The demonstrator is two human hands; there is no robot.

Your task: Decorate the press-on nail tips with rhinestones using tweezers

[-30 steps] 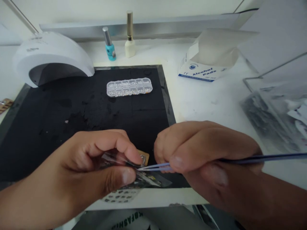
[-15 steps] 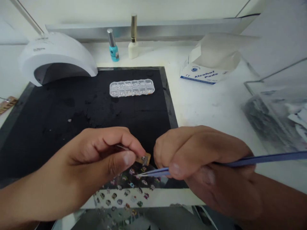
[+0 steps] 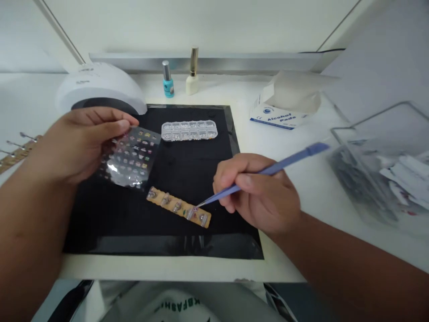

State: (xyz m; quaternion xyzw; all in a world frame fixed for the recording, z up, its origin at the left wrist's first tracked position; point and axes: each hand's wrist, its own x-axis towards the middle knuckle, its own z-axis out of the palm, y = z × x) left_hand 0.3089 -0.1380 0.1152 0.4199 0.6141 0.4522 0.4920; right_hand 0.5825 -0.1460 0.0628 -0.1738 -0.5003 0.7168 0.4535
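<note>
Those tweezers are blue-violet, and the mat is black. One bottle shows turquoise under silver; the box is white with blue lettering.

- The bare left hand is at the left, palm inward, thumb and index finger pinched, tips pointing right.
- The bare left forearm reaches up from the near left.
- The bare right hand, nearer, curls in a pen-like grip.
- The bare right forearm slants in from the near right.
</note>
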